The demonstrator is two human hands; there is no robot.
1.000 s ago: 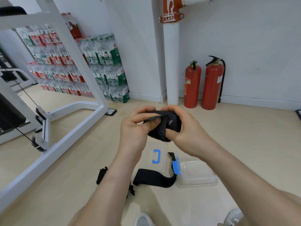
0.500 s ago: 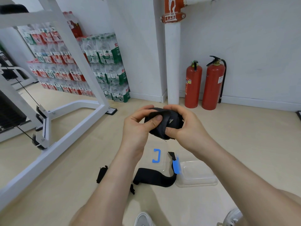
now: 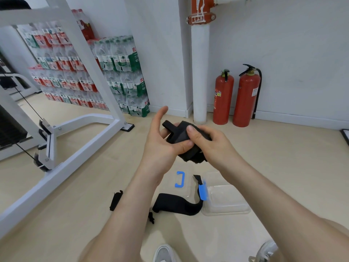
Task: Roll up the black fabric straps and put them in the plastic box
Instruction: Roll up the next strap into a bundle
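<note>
The right hand grips a part-rolled strap in mid-air, likely so the coil cannot unwind. The left hand pins it by thumb, forefinger straight. A second strap lies left of the box.

You are wearing light grey sneakers: the left shoe is showing a knit, rounded toe, and the right shoe is showing a paler edge. Your left hand and right hand are going bare, as are your forearms and knees.
</note>
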